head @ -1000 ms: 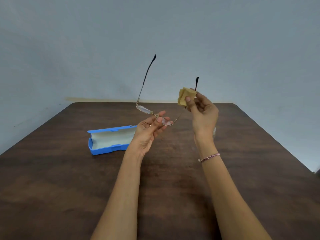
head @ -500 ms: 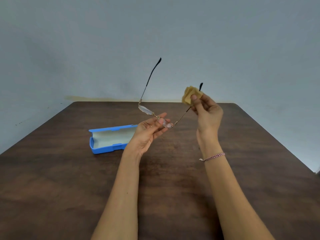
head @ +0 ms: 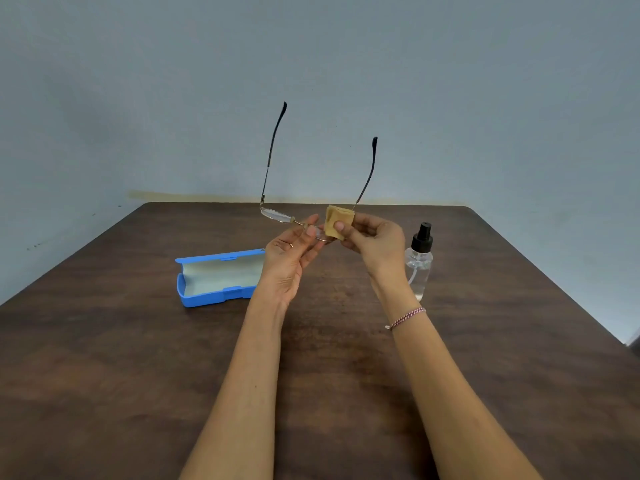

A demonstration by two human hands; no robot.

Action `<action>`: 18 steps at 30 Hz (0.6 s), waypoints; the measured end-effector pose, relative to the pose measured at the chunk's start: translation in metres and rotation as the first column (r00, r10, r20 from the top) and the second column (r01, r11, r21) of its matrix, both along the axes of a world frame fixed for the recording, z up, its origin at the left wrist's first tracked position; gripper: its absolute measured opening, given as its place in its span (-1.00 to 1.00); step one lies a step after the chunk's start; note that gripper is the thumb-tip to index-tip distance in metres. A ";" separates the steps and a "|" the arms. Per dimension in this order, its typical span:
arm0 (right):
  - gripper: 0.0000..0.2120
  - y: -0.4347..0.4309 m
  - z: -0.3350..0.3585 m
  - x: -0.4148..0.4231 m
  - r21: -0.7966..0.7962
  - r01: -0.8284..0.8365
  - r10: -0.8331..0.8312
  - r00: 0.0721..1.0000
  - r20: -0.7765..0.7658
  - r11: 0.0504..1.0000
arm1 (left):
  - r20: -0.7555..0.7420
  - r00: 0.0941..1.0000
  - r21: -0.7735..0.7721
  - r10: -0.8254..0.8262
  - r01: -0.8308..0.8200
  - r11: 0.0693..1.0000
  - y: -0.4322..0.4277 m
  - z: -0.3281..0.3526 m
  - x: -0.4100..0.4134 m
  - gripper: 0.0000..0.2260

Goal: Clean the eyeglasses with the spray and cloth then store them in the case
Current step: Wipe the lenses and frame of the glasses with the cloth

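above table (head: 485, 358) left hand (head: 289, 261) holds eyeglasses (head: 277, 215), right hand (head: 375, 242) pinches cloth (head: 337, 221)

Your glasses (head: 277, 215): thin gold frame, clear lenses, held in the air by your left hand (head: 291, 258) at one lens, both dark-tipped arms unfolded and pointing up. The cloth (head: 337, 223): small tan folded square, pinched in your right hand (head: 374, 244), against the frame's right end. The case (head: 218, 278): blue, open, pale lining, on the table (head: 138, 375) at left. The spray bottle (head: 419, 265): clear, black pump top, upright on the table at right.
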State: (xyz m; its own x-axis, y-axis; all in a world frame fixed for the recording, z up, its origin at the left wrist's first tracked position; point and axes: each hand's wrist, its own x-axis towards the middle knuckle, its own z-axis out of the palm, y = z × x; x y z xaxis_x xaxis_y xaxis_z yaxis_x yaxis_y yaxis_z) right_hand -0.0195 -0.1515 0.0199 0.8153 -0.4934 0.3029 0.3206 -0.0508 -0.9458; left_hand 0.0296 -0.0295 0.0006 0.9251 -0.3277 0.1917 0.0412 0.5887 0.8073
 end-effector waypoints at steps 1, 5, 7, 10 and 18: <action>-0.84 -0.001 0.000 0.000 -0.014 0.013 -0.013 1.000 -0.010 1.000 | 0.001 1.000 0.006 0.003 -0.003 1.000 0.000 0.000 0.000 -0.90; -0.82 -0.003 0.006 -0.005 0.046 0.037 -0.038 0.999 0.020 0.998 | -0.003 0.999 0.051 -0.039 0.039 0.998 0.002 -0.001 0.002 -0.83; -0.85 -0.005 0.012 -0.007 0.103 0.062 -0.070 0.995 0.073 0.993 | 0.009 0.997 0.095 -0.082 0.080 0.992 0.004 -0.003 0.002 -0.81; -0.86 -0.010 0.022 -0.013 0.182 0.128 -0.163 0.968 0.193 0.975 | 0.037 0.989 0.164 -0.141 0.133 0.977 0.008 -0.005 0.001 -0.76; -0.83 -0.012 0.030 -0.018 0.111 0.291 -0.311 0.902 0.299 0.950 | 0.045 0.984 0.175 -0.170 0.160 0.972 0.011 -0.003 0.000 -0.76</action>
State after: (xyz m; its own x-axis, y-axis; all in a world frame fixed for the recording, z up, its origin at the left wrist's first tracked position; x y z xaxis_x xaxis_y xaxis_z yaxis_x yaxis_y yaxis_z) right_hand -0.0379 -0.1637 0.0497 0.4955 -0.7265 0.4762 0.5759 -0.1357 -0.8062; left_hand 0.0300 -0.0185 -0.0028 0.8441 -0.5074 0.1730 0.0755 0.4320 0.8987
